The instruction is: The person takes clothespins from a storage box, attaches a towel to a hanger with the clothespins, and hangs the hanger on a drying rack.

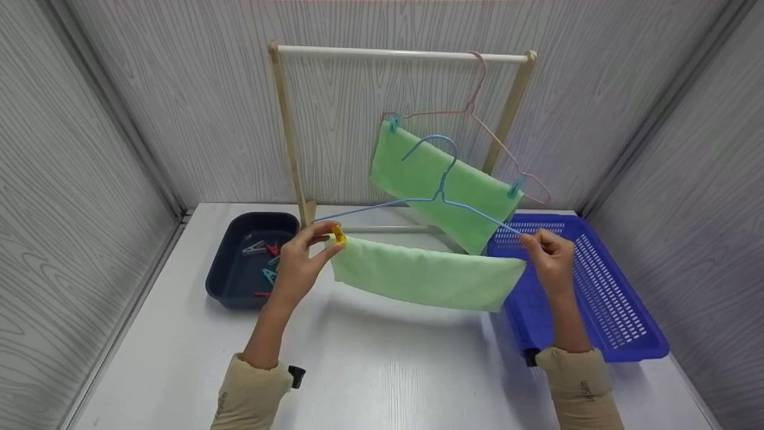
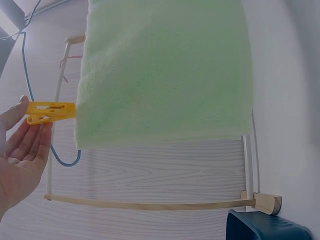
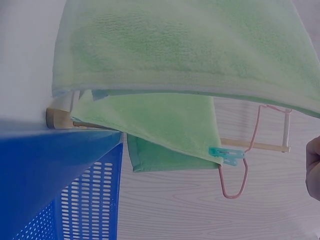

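My left hand (image 1: 300, 263) pinches a yellow clothespin (image 1: 338, 234) between thumb and fingers. In the left wrist view the tip of the yellow clothespin (image 2: 51, 111) meets the edge of a light green towel (image 2: 165, 75). That towel (image 1: 424, 275) hangs below a blue hanger (image 1: 441, 197) in the head view. My right hand (image 1: 549, 257) grips the right arm of the hanger, near the towel's right corner. At the right wrist view's edge, only part of the right hand (image 3: 313, 169) shows.
Behind, a pink hanger (image 1: 471, 107) on a white-barred rack (image 1: 382, 54) carries another green towel (image 1: 453, 191), held by teal clothespins (image 1: 515, 186). A dark basin (image 1: 218, 286) of several clothespins stands left. A blue basket (image 1: 653, 343) sits at right.
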### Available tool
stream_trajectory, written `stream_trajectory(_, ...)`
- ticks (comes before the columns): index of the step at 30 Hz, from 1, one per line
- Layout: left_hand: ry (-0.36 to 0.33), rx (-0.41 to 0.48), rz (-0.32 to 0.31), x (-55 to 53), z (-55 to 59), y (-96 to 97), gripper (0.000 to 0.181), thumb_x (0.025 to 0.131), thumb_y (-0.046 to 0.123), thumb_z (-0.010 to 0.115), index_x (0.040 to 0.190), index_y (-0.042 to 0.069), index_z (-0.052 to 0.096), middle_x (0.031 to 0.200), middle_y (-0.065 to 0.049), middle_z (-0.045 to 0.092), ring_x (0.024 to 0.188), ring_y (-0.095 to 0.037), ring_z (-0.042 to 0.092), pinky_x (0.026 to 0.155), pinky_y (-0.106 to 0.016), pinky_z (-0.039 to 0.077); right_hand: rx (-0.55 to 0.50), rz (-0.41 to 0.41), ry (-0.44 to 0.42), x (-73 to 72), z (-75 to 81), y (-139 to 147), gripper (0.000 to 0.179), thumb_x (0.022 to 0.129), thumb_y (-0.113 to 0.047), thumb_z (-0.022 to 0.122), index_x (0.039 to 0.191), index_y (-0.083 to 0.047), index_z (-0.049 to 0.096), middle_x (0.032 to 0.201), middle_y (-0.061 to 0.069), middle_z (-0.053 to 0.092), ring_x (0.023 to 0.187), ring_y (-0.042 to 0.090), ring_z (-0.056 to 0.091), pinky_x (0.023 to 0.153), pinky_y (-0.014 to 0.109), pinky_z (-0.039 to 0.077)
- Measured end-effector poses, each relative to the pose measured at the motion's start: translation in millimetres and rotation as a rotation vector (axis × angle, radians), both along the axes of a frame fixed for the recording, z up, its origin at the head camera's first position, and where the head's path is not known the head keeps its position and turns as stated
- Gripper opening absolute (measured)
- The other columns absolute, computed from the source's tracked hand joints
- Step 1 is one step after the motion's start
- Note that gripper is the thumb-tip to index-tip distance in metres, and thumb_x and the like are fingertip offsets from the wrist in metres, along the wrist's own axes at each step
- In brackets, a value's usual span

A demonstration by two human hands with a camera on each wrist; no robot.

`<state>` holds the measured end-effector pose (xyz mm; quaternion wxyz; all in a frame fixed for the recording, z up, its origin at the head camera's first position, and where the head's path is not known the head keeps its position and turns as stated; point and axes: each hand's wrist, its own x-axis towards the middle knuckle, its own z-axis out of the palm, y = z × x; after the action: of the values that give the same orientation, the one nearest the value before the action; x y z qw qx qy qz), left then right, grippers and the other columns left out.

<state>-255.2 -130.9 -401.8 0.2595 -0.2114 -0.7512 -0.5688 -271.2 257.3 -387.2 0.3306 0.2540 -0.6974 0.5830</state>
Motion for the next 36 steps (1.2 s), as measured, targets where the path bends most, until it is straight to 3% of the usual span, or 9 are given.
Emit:
stream_trajectory(8,0.037,0.009,-0.04,18.9,26.8,7.9,0.035,0.08,-0.009,0.065,0.113,-0.014,0.055,0.111,-0.023,0.058,0.103,-0.032,0.055,0.087,-0.039,0.045,-0.014,0.024,-0.01,-3.1,-3.8,5.2,0.035,0.082,0.016,0.054,0.055,0.006,0.035,0.053,-0.003,0.032,0.045,0.007,0.025,0.041,0.023,0.017)
stream_trajectory(13,0.045,0.013,-0.049,18.3,26.6,8.2,0.035,0.079,-0.009,0.065,0.113,-0.014,0.055,0.111,-0.023,0.057,0.102,-0.033,0.055,0.087,-0.04,0.045,-0.034,0.047,0.001,-13.0,-17.5,14.6,0.034,0.083,0.014,0.056,0.056,0.006,0.037,0.053,0.0,0.033,0.046,0.008,0.028,0.04,0.023,0.019)
stream_trajectory(18,0.056,0.007,-0.055,18.1,26.6,8.3,0.035,0.08,-0.009,0.064,0.113,-0.014,0.055,0.111,-0.024,0.057,0.102,-0.034,0.055,0.086,-0.041,0.045,-0.034,0.043,0.014,-10.4,-15.9,14.2,0.034,0.084,0.011,0.058,0.057,0.006,0.038,0.053,0.002,0.034,0.046,0.008,0.028,0.04,0.023,0.019)
stream_trajectory(27,0.074,0.013,-0.068,18.2,25.1,7.5,0.034,0.08,-0.013,0.062,0.112,-0.016,0.054,0.11,-0.026,0.056,0.101,-0.037,0.054,0.085,-0.043,0.045,-0.024,0.027,-0.013,-5.8,-11.2,12.7,0.032,0.08,0.02,0.053,0.056,0.007,0.037,0.053,-0.001,0.035,0.046,0.007,0.029,0.04,0.023,0.019)
stream_trajectory(32,0.14,0.007,-0.014,16.5,21.9,6.2,0.033,0.078,-0.014,0.062,0.11,-0.018,0.055,0.105,-0.027,0.058,0.097,-0.036,0.056,0.085,-0.037,0.046,-0.044,0.048,0.004,-4.5,-10.8,12.8,0.033,0.083,0.013,0.057,0.056,0.006,0.038,0.053,0.0,0.035,0.045,0.007,0.029,0.039,0.023,0.018)
stream_trajectory(36,0.212,0.009,0.05,7.9,12.0,2.3,0.032,0.075,-0.014,0.064,0.107,-0.016,0.059,0.101,-0.022,0.061,0.092,-0.031,0.059,0.085,-0.029,0.047,-0.06,0.067,0.036,-5.5,-11.8,14.2,0.036,0.083,0.009,0.058,0.055,0.005,0.037,0.051,0.001,0.032,0.044,0.007,0.026,0.038,0.022,0.017)
